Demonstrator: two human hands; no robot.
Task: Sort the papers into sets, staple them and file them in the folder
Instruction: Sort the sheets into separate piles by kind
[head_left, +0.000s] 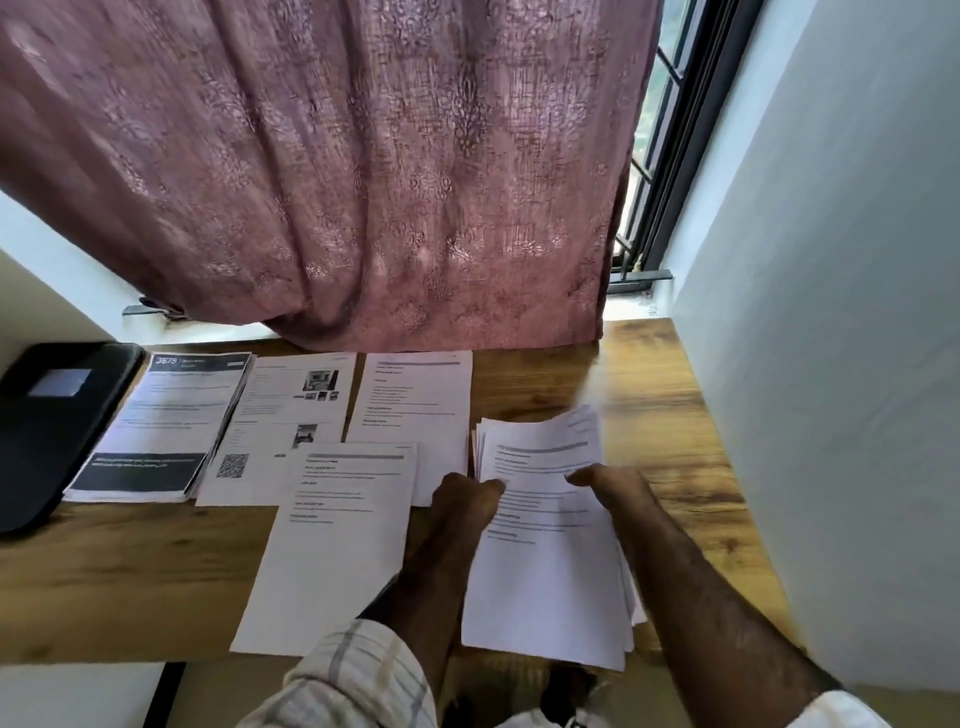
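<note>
Matt white paper sheets (332, 545) lie on a grained wood table (660, 415), under embossed cloth curtain (337, 171).

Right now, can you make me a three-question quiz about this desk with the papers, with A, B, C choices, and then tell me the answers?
1. Where is the black folder?
A. at the left end of the desk
B. by the right wall
C. on the windowsill

2. What colour is the curtain?
A. green
B. dusty pink
C. yellow

3. What are the hands doing?
A. resting flat on the desk
B. both holding a stack of papers
C. stapling

Answers:
1 A, it lies left of the dark-headed leaflet pile.
2 B, the cloth hanging over the window is pinkish.
3 B, the left hand and right hand both grip the stack of papers; no stapler shows.
</note>
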